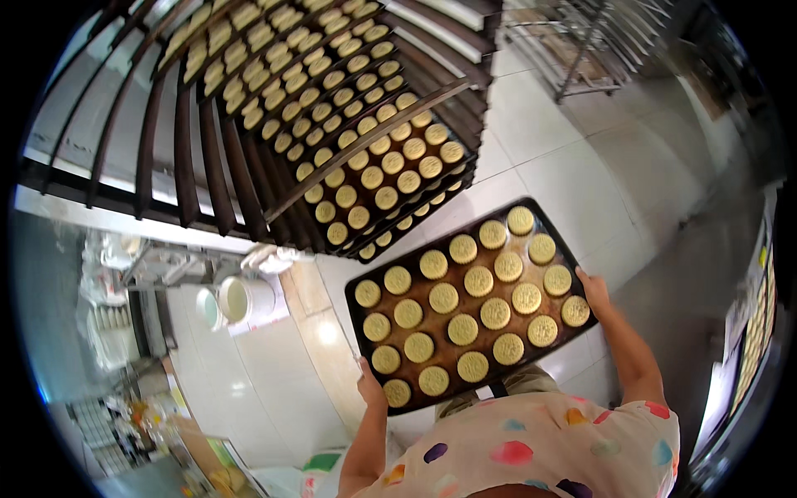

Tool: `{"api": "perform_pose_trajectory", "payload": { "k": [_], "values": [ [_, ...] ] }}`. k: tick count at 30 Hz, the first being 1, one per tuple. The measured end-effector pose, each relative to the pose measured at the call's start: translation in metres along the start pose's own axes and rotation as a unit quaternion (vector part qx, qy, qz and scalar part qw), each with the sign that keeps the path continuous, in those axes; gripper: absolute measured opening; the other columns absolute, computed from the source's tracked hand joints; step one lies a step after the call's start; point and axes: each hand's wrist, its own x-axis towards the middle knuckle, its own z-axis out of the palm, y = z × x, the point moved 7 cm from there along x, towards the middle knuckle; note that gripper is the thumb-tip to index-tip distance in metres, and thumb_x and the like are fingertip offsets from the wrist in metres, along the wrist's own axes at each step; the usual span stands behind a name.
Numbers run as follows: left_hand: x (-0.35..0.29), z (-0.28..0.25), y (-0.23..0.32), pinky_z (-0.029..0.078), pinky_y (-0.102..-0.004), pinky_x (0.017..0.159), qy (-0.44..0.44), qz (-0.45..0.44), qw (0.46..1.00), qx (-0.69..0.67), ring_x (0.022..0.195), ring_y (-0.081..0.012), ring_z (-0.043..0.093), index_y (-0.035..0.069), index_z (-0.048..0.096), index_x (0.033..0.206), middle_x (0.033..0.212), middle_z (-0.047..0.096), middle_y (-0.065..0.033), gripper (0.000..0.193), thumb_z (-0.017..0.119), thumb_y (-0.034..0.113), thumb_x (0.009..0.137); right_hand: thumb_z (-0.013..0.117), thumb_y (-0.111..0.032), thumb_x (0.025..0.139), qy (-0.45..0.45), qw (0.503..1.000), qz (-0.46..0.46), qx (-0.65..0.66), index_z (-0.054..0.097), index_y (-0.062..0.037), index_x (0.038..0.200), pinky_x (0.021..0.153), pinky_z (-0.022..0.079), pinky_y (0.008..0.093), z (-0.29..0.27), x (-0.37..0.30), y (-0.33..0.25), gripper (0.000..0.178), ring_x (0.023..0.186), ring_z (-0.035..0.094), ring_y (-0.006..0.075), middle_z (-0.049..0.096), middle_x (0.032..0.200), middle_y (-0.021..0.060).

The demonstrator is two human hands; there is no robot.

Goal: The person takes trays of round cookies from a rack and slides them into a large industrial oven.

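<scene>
baking tray set with rows of round, stamped pastries is held over the floor in front of the body, near a dark rack of similarly filled trays. the left hand is closed on its left end, the right hand on its right; the fingers underneath are hidden. the step looks like moving one full tray by hand, though whether to or from the rack i cannot tell. the next move calls for an even two-handed grip and level carrying.
</scene>
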Motion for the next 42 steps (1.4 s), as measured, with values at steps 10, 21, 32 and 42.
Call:
{"api": "perform_pose_trajectory", "payload": {
  "k": [10,21,32,42],
  "values": [
    [-0.116,0.042,0.081,0.048,-0.0348,0.077,-0.236,0.132,0.962,-0.027,0.089,-0.0257,0.06,-0.011,0.056,0.106,0.105,0.06,-0.0158,0.069,0.045,0.055,0.088,0.047,-0.065,0.078,0.154,0.975,0.105,0.119,0.063,0.007,0.078,0.073,0.043,0.0424,-0.123,-0.221,0.145,0.074,0.076,0.059,0.0338,0.061,0.077,0.0244],
    [-0.403,0.176,0.128,0.044,-0.0392,0.085,-0.483,0.237,0.842,-0.04,0.102,-0.0276,0.053,-0.011,0.045,0.12,0.121,0.05,-0.0175,0.072,0.043,0.054,0.089,0.056,-0.051,0.082,0.41,0.821,0.107,0.382,0.06,0.0132,0.102,0.082,0.043,0.0304,-0.274,-0.476,0.328,0.067,0.088,0.058,0.0166,0.064,0.094,0.0124],
    [-0.681,0.35,-0.017,0.044,-0.0341,0.088,-0.658,0.219,0.717,0.073,0.102,-0.0227,0.054,-0.008,0.049,0.118,0.117,0.053,-0.0138,0.067,0.05,0.051,0.087,0.057,-0.047,0.083,0.542,0.65,0.143,0.513,0.064,0.0042,0.088,0.076,0.039,0.0253,-0.381,-0.655,0.57,0.052,0.079,0.051,0.0085,0.059,0.086,0.0002],
    [-0.772,0.456,-0.082,0.046,-0.0312,0.077,-0.644,0.25,0.698,0.189,0.086,-0.0178,0.056,-0.009,0.059,0.099,0.099,0.06,-0.0117,0.065,0.054,0.055,0.084,0.06,-0.049,0.08,0.555,0.626,0.176,0.519,0.063,0.0071,0.097,0.083,0.038,0.0257,-0.443,-0.643,0.657,0.058,0.092,0.053,0.0119,0.061,0.098,0.005]
  ]
}}
